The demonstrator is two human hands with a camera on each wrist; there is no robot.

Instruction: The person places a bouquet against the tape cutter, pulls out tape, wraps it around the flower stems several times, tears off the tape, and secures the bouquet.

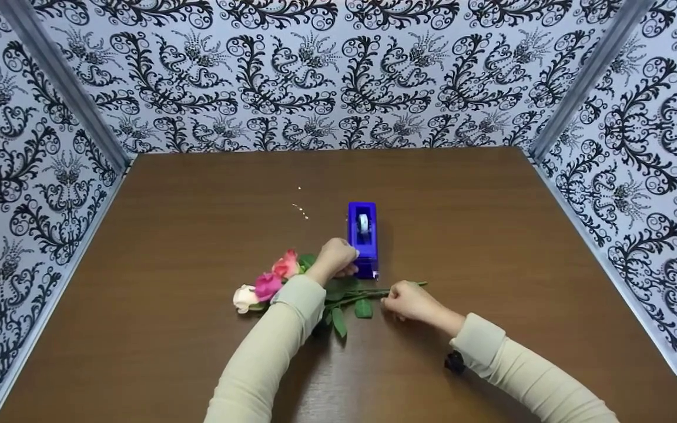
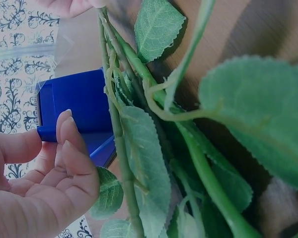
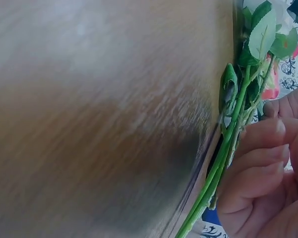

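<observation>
A blue tape dispenser point(image 1: 355, 252) with a tape roll point(image 1: 364, 224) stands on the brown table. My left hand point(image 1: 337, 257) is at its near left side; in the left wrist view the thumb and curled fingers point(image 2: 72, 131) pinch its edge. Three roses lie with their heads to the left: white point(image 1: 245, 299), magenta point(image 1: 268, 286) and coral-pink point(image 1: 286, 265). Their green stems point(image 1: 357, 294) run to the right below the dispenser, partly hidden by the left arm. My right hand point(image 1: 412, 301) grips these stems close to their cut ends, which poke out beyond the fingers.
Small pale specks point(image 1: 300, 210) are scattered on the table point(image 1: 209, 200) left of the dispenser. Leaves point(image 1: 339, 322) spread from the stems towards the near side. Patterned walls point(image 1: 315, 70) enclose the table at the back and both sides.
</observation>
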